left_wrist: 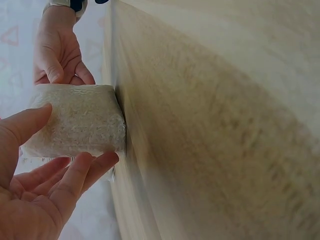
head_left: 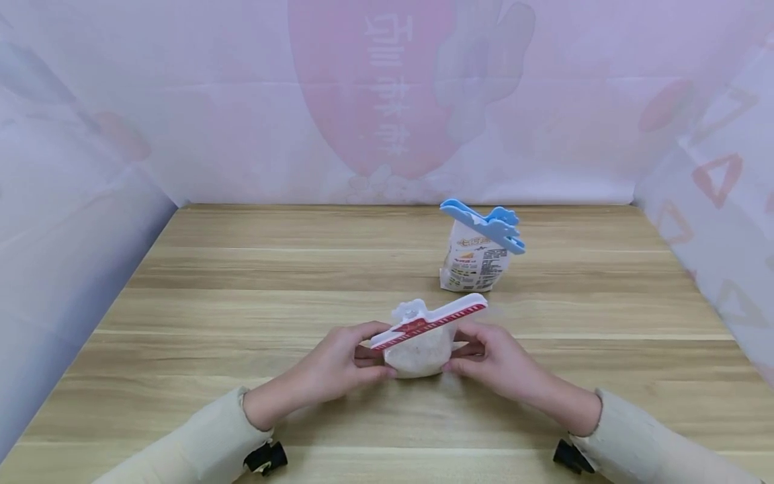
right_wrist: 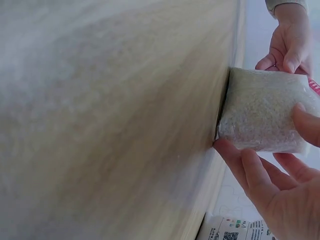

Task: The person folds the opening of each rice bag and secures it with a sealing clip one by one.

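A small clear bag of rice (head_left: 420, 354) stands on the table, its top closed by a white and red bag clip (head_left: 431, 324) that slants up to the right. My left hand (head_left: 338, 363) holds the bag's left side, thumb in front and fingers behind. On the opposite side, my right hand (head_left: 492, 359) grips it the same way. The left wrist view shows the pale grains through the plastic, with the left thumb (left_wrist: 30, 122) against the front face. In the right wrist view, the right fingers (right_wrist: 255, 175) curve around the bag's side near its base.
Behind and to the right stands a white printed packet (head_left: 474, 262) closed with a blue bag clip (head_left: 484, 225). The wooden table (head_left: 242, 282) is bordered by pale printed sheets (head_left: 211, 121) at the back and both sides.
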`<action>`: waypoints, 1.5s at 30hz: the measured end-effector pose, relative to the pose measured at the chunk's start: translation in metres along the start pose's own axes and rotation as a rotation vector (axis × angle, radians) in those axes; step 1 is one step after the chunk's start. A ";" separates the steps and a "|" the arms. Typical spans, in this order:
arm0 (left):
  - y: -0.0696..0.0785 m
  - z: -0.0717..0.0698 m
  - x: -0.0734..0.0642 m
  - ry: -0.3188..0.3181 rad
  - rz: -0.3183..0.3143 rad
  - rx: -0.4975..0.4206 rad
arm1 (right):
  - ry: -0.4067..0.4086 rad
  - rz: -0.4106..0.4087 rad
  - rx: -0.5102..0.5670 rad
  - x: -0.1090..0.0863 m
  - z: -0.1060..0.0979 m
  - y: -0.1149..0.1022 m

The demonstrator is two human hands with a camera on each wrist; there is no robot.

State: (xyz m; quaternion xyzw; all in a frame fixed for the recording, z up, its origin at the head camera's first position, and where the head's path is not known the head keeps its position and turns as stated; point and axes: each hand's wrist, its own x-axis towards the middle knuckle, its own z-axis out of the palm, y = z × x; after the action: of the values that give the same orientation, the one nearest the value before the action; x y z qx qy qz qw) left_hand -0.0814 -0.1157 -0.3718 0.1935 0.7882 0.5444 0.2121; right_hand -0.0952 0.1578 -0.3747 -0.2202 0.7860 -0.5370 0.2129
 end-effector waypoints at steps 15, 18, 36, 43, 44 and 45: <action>-0.010 -0.017 0.000 0.039 -0.018 0.003 | 0.009 -0.041 -0.045 0.022 0.006 0.001; -0.011 -0.021 0.001 0.043 -0.012 0.005 | 0.007 -0.039 -0.054 0.027 0.006 0.001; -0.021 -0.044 0.005 0.081 0.018 0.033 | 0.048 -0.022 -0.056 0.053 0.009 -0.006; -0.023 -0.051 0.007 0.104 -0.010 0.025 | 0.067 0.012 -0.090 0.063 0.011 -0.008; -0.023 -0.052 0.008 0.106 -0.015 0.025 | 0.069 0.014 -0.098 0.064 0.011 -0.008; -0.024 -0.053 0.009 0.108 -0.022 0.024 | 0.069 0.005 -0.106 0.066 0.011 -0.008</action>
State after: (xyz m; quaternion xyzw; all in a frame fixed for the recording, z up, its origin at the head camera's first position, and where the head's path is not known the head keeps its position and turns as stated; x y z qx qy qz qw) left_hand -0.1193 -0.1604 -0.3783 0.1578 0.8070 0.5421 0.1730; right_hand -0.1417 0.1094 -0.3777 -0.2103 0.8209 -0.5013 0.1750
